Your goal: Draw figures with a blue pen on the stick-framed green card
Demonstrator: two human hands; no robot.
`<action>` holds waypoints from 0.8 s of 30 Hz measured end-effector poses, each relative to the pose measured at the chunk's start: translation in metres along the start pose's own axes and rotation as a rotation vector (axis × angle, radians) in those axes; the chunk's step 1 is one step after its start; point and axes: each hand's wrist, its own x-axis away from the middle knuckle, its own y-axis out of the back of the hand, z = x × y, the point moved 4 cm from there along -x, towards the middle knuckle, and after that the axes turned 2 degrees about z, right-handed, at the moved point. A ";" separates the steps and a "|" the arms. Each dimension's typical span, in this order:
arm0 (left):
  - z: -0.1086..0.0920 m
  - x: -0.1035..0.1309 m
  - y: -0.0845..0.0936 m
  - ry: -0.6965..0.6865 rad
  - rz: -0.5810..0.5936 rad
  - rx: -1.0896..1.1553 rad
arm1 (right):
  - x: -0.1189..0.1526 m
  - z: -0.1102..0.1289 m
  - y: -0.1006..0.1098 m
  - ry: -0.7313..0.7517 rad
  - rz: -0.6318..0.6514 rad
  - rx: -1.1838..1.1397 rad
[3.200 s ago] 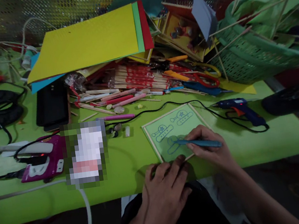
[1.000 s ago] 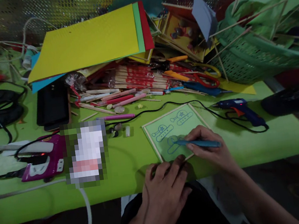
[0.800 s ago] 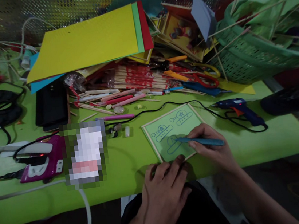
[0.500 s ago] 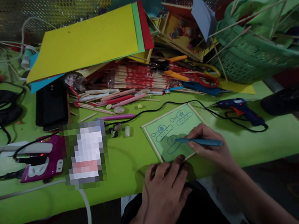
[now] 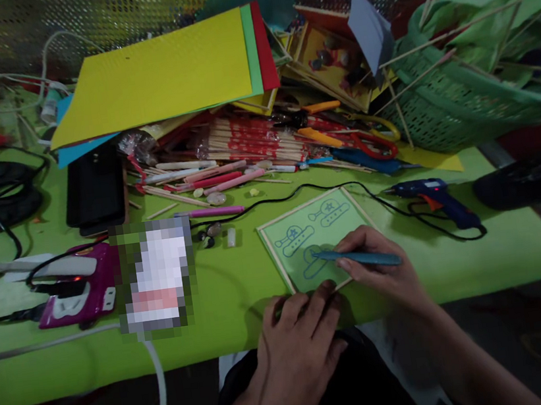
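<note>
A green card (image 5: 279, 268) with a thin light wooden frame lies on the green table. Two tank-like drawings with stars are on its upper part, and a third, partial one is below them. My right hand (image 5: 381, 267) is closed around a blue pen (image 5: 362, 257), whose tip touches the card at the third drawing. My left hand (image 5: 298, 338) rests at the table's front edge, fingers spread and fingertips at the card's lower edge, with nothing visible in it.
A glue gun (image 5: 437, 197) with a black cable lies right of the card. Left are a pixelated phone (image 5: 157, 274) and a purple power strip (image 5: 82, 287). Behind are coloured sheets (image 5: 158, 74), sticks and pens (image 5: 222, 179), scissors (image 5: 375, 142) and a green basket (image 5: 466, 97).
The pen tip has shifted slightly left on the third drawing, along with my right hand. My left hand has stayed in place.
</note>
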 end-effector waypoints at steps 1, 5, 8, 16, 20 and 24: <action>0.000 0.000 0.000 0.001 0.000 0.005 | 0.000 0.000 0.000 0.000 0.006 0.014; 0.000 0.000 0.001 0.002 0.005 0.027 | 0.001 -0.003 -0.001 -0.003 0.030 0.069; 0.000 -0.001 0.003 0.005 -0.001 0.031 | 0.001 -0.003 -0.002 -0.006 0.046 0.094; -0.001 -0.001 0.003 0.018 -0.004 0.024 | -0.001 0.000 -0.001 0.022 -0.067 0.096; -0.001 0.000 0.001 0.013 0.003 0.026 | 0.000 -0.003 0.000 -0.003 -0.095 0.096; 0.000 0.000 0.001 0.014 0.007 0.028 | 0.000 -0.002 0.001 0.004 -0.111 0.112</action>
